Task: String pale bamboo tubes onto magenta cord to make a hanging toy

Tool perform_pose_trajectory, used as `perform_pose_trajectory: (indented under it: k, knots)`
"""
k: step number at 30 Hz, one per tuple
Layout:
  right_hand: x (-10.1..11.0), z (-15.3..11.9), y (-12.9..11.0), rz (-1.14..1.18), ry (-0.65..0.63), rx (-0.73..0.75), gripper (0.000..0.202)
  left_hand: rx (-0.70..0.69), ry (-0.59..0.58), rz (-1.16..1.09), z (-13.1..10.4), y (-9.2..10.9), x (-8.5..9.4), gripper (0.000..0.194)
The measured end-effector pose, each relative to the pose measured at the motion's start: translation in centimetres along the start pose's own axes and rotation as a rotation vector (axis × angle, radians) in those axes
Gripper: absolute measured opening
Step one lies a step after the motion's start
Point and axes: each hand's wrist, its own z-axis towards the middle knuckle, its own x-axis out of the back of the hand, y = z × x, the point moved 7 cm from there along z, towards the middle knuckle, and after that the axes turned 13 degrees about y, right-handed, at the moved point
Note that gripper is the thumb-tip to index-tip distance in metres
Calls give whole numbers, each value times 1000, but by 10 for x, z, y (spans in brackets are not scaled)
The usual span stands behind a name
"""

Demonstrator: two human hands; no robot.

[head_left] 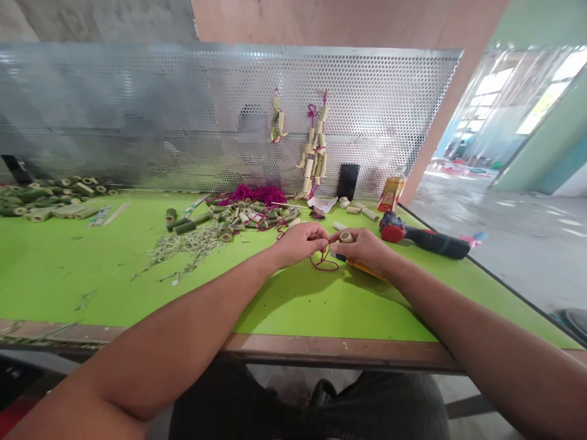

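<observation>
My left hand (pixel 300 244) is closed in a pinch on a thin magenta cord (pixel 325 269), which hangs in a loop just over the green tabletop. Facing it, my right hand (pixel 369 249) is closed around a short, pale bamboo tube (pixel 347 237), its open end up. The fingertips of both hands nearly meet where the cord runs. Under the right hand lies a yellow-orange tool (pixel 367 269), mostly hidden, so its kind is unclear. Behind the hands another small bamboo piece (pixel 339 226) rests on the table.
Cut bamboo pieces (pixel 257 215), magenta cord (pixel 261 194) and shavings (pixel 192 244) lie left of centre. A phone (pixel 348 181) leans on the perforated panel (pixel 183 122), where bamboo figures (pixel 314 150) hang. A bottle (pixel 391 190) and cordless power tool (pixel 422 238) are at right.
</observation>
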Motion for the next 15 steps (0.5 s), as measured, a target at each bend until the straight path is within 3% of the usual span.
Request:
perform_pose_trajectory:
  k: [4, 8, 15]
  knots:
    - [1, 0, -1, -23, 2, 15, 25, -7, -54, -83, -2, -1, -6, 16]
    - [9, 1, -9, -13, 39, 36, 14, 15, -38, -101, 0, -2, 0, 20]
    - [14, 4, -8, 67, 68, 11, 19, -43, -17, 88, 1, 0, 9, 24]
